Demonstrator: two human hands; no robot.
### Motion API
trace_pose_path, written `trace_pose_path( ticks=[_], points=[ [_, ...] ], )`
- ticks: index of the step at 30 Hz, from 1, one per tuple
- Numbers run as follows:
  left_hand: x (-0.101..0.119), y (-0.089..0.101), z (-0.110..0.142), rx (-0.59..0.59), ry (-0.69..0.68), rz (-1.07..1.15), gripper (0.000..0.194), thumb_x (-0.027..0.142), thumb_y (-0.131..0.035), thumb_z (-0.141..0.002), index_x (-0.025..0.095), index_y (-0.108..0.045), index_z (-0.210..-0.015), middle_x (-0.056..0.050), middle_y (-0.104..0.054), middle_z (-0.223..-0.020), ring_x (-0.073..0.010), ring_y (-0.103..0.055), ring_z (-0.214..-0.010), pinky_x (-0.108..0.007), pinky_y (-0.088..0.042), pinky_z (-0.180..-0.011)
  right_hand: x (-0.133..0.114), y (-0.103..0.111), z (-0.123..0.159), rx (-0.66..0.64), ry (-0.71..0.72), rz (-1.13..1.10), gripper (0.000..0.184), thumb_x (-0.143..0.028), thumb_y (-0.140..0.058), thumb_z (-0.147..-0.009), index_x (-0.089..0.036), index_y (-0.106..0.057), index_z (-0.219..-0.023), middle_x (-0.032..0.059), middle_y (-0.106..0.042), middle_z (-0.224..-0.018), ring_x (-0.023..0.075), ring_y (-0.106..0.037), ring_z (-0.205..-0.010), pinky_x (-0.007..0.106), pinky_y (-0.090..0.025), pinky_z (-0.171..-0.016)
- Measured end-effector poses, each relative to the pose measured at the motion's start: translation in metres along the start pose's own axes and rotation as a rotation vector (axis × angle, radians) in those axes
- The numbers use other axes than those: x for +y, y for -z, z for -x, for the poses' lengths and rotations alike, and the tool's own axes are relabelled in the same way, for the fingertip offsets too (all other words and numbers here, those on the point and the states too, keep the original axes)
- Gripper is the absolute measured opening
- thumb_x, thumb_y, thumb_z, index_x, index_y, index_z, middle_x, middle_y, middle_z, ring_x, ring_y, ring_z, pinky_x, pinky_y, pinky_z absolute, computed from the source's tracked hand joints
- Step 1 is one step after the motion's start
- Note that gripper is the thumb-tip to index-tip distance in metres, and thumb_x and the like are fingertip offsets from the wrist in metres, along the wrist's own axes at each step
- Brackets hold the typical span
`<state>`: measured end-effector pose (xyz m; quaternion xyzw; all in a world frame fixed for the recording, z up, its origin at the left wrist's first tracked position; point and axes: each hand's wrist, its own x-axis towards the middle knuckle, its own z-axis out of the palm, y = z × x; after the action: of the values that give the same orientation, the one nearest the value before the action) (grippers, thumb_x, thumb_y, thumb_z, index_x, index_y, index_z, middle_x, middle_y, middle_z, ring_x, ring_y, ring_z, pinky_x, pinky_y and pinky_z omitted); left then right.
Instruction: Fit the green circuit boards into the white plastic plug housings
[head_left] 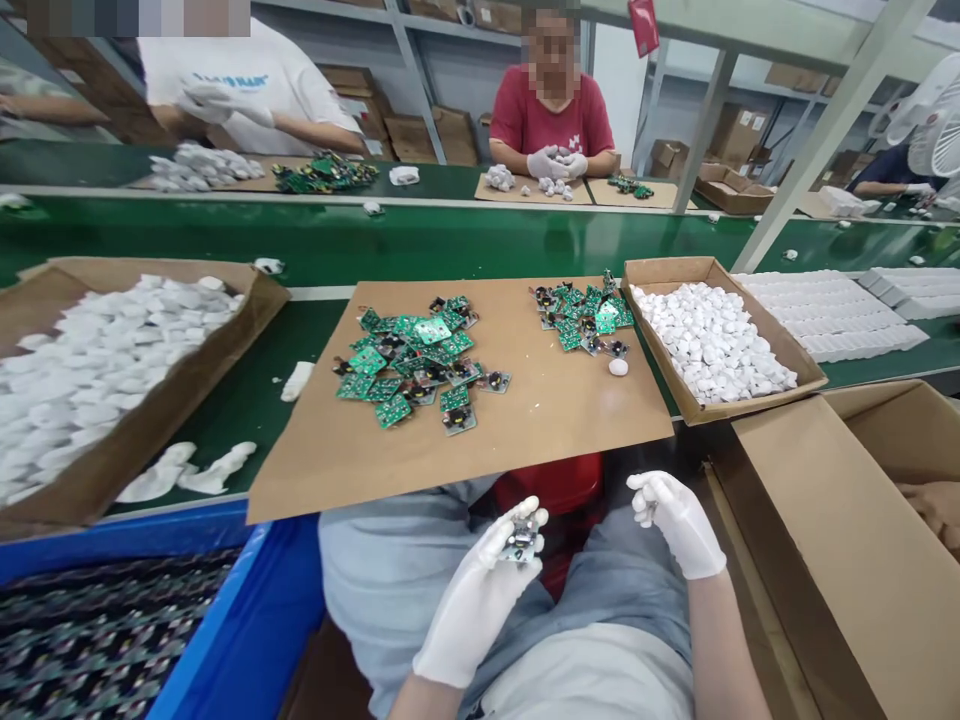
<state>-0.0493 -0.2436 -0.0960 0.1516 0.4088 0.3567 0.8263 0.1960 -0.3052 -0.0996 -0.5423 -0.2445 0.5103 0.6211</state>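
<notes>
My left hand [480, 590], in a white glove, is closed on a small circuit board [523, 540] held above my lap, its components facing up. To the right, my gloved right hand [675, 520] is raised apart from it, fingers curled in; whatever they may hold is hidden. Beyond my hands, a cardboard sheet [517, 440] lies on the bench. It bears a larger pile of green circuit boards [409, 350] on the left and a smaller pile of boards [577, 315] on the right. One white rounded piece [618, 367] rests just below the smaller pile.
Cardboard trays of small white pieces stand left [112, 350] and right [712, 340]. White gloves [191, 470] lie near a blue bin [277, 570]. An opened carton [847, 520] is at my right. Across the green conveyor [450, 235], co-workers sit with similar parts.
</notes>
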Motion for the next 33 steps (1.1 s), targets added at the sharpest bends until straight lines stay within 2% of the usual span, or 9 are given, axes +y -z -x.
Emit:
trace_pose_path(
  ticks=[8,16,25,29,33],
  points=[
    [-0.01,0.006,0.011,-0.032,0.005,0.043,0.035,0.035,-0.069,-0.085,0.02,-0.071,-0.117,-0.011,-0.066,-0.119,-0.0142,-0.059,-0.085,-0.024,-0.05,-0.071,-0.005,0.001,0.009,-0.023,0.025,0.059,0.038,-0.053,-0.067,-0.084,-0.017,-0.075,-0.09,0.0012,-0.062,-0.067,0.0122,-0.055,-0.059,0.025,-0.043,-0.056],
    [-0.014,0.0,0.019,-0.064,-0.014,0.044,0.036,0.034,-0.078,-0.077,0.016,-0.074,-0.108,-0.01,-0.068,-0.106,-0.0138,-0.058,-0.079,-0.022,-0.046,-0.064,0.001,-0.002,0.011,-0.07,0.04,0.041,0.039,-0.053,-0.07,-0.082,-0.015,-0.073,-0.089,0.0014,-0.062,-0.067,0.0121,-0.055,-0.058,0.024,-0.042,-0.055],
    [-0.01,0.014,0.02,-0.069,-0.005,0.079,0.034,0.032,-0.073,-0.082,0.015,-0.073,-0.111,-0.012,-0.068,-0.11,-0.0158,-0.061,-0.086,-0.024,-0.049,-0.073,0.002,-0.001,0.011,-0.084,0.066,0.051,0.04,-0.055,-0.065,-0.085,-0.016,-0.073,-0.092,0.0008,-0.061,-0.068,0.011,-0.054,-0.058,0.023,-0.041,-0.055],
    [-0.007,0.011,0.025,-0.106,-0.017,0.121,0.036,0.033,-0.072,-0.083,0.017,-0.071,-0.116,-0.008,-0.067,-0.1,-0.0112,-0.058,-0.077,-0.019,-0.045,-0.062,-0.003,-0.011,0.01,-0.113,0.073,0.106,0.036,-0.051,-0.069,-0.084,-0.017,-0.073,-0.095,0.0015,-0.063,-0.071,0.0094,-0.051,-0.054,0.021,-0.036,-0.048],
    [-0.002,-0.002,0.029,-0.165,-0.049,0.128,0.039,0.036,-0.072,-0.084,0.021,-0.068,-0.12,-0.006,-0.065,-0.099,-0.0091,-0.057,-0.072,-0.017,-0.041,-0.056,-0.011,-0.031,0.018,-0.213,0.083,0.245,0.035,-0.042,-0.071,-0.086,-0.021,-0.07,-0.113,0.0038,-0.07,-0.084,0.0119,-0.058,-0.065,0.023,-0.046,-0.059]
  ],
)
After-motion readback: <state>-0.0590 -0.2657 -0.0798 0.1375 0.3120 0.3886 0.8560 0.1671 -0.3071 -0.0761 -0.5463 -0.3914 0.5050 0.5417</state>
